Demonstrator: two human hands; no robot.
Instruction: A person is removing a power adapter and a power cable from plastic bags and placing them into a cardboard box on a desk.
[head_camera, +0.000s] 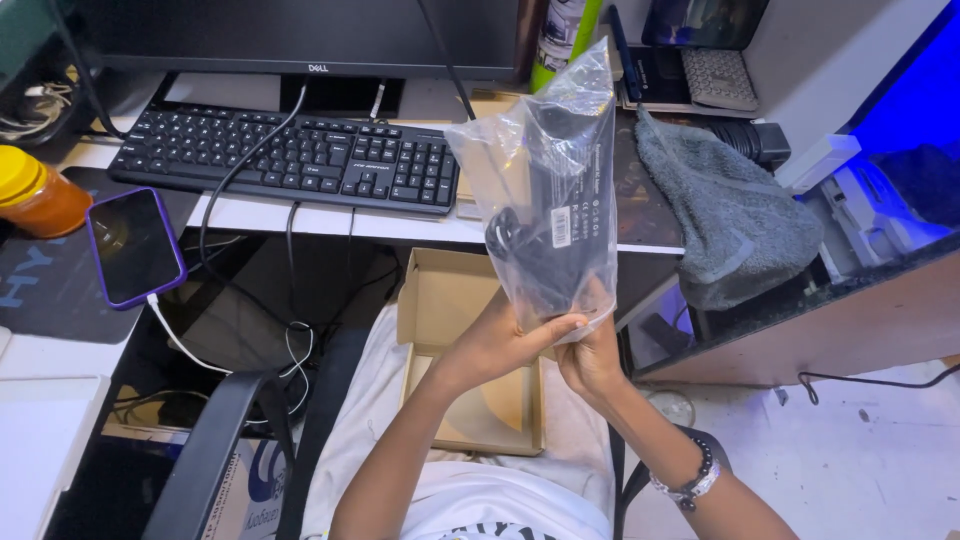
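Head view: left hand (500, 340) and right hand (592, 352) both grip a clear plastic bag (545, 170) holding a black power adapter (550, 215), above an open cardboard box (440, 300).

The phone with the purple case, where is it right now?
In the head view the phone lies face up at the left on the desk, below the black keyboard's left end, beside the orange jar, with a white cable plugged into its bottom.
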